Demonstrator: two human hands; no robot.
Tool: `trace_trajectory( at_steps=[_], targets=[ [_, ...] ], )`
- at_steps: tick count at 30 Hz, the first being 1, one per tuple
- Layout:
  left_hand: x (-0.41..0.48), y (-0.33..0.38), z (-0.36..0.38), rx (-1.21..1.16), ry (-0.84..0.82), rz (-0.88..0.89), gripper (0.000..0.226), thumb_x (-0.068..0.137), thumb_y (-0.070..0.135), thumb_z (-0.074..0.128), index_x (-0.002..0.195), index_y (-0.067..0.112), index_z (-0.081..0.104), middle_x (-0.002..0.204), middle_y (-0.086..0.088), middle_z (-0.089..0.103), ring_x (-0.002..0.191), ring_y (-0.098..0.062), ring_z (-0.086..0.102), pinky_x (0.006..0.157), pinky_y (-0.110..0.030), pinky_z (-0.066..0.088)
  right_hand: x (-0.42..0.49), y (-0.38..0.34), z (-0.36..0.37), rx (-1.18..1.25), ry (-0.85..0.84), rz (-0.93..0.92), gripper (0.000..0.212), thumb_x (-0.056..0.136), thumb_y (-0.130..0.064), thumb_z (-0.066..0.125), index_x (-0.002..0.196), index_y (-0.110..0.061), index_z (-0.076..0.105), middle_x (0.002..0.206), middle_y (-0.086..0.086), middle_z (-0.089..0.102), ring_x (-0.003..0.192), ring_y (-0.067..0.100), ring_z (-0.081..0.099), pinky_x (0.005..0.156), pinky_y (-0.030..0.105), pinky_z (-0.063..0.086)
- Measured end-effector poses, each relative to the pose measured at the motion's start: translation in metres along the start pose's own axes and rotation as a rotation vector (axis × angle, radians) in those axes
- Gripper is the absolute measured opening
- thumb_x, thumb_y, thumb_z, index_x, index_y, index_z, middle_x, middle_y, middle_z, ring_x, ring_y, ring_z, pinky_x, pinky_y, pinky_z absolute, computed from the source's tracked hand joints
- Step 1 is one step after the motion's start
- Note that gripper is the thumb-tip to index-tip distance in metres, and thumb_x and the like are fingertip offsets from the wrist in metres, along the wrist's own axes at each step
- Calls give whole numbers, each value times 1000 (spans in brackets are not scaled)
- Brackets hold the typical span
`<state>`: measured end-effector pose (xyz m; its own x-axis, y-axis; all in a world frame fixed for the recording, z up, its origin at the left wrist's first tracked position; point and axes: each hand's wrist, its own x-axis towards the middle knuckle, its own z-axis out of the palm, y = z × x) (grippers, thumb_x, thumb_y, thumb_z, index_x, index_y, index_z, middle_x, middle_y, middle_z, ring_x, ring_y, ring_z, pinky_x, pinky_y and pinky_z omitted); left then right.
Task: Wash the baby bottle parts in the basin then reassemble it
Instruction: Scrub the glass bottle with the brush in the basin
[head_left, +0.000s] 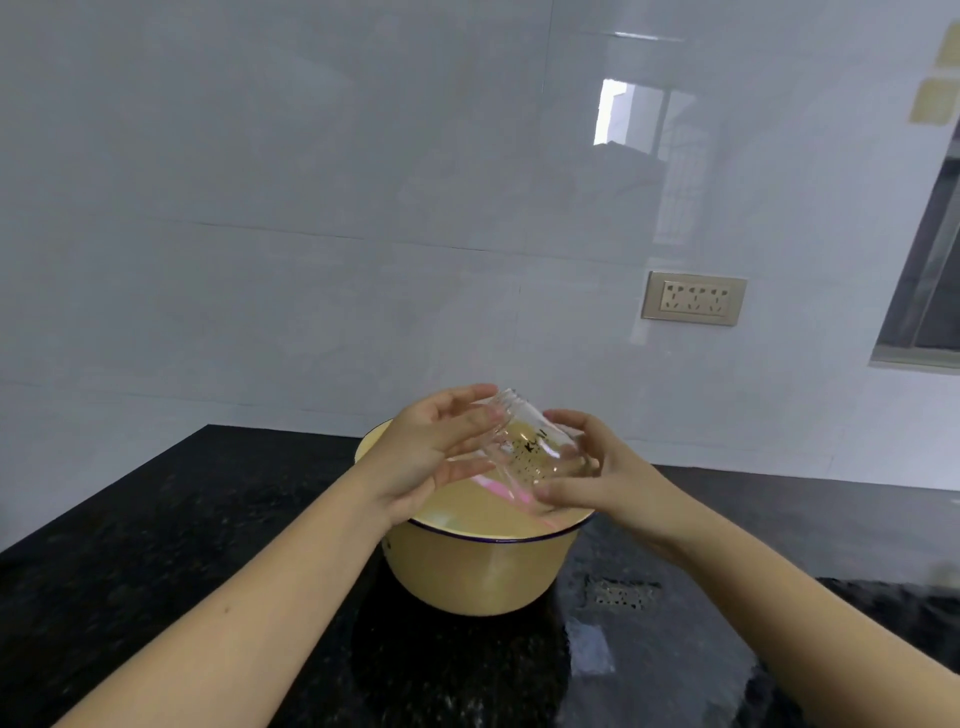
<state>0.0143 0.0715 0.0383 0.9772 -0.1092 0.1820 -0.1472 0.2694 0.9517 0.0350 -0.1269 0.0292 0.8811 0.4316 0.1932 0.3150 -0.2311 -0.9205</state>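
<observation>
A clear baby bottle body (530, 441) with dark print is held tilted above the yellow basin (478, 571), its threaded neck pointing up and away. My left hand (431, 457) presses its fingers and palm against the bottle's left side. My right hand (597, 467) cups the bottle's base from the right. Something pink (498, 491) lies inside the basin under the bottle; its shape is blurred. The basin has a dark blue rim and stands on a black counter.
The black speckled counter (208, 545) is wet and shiny on the right of the basin. A white tiled wall rises behind, with a wall socket (693, 304) to the right. A window frame (930, 291) sits at the far right.
</observation>
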Motion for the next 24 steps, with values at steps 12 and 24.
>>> trace_trajectory(
  at_steps=[12, 24],
  targets=[
    [-21, 7, 27, 287, -93, 189, 45, 77, 5, 72, 117, 23, 60, 109, -4, 69, 98, -11, 68, 82, -23, 55, -24, 5, 23, -10, -42, -121, 62, 61, -40, 81, 117, -40, 55, 118, 0, 65, 109, 17, 63, 95, 39, 52],
    [-58, -17, 9, 544, 13, 255, 23, 68, 31, 81, 89, 27, 73, 94, 10, 74, 90, -3, 67, 83, -20, 51, -70, 42, 6, 69, 4, -134, 73, 66, -6, 79, 130, -16, 45, 120, 2, 66, 109, 16, 63, 86, 25, 50]
  ],
)
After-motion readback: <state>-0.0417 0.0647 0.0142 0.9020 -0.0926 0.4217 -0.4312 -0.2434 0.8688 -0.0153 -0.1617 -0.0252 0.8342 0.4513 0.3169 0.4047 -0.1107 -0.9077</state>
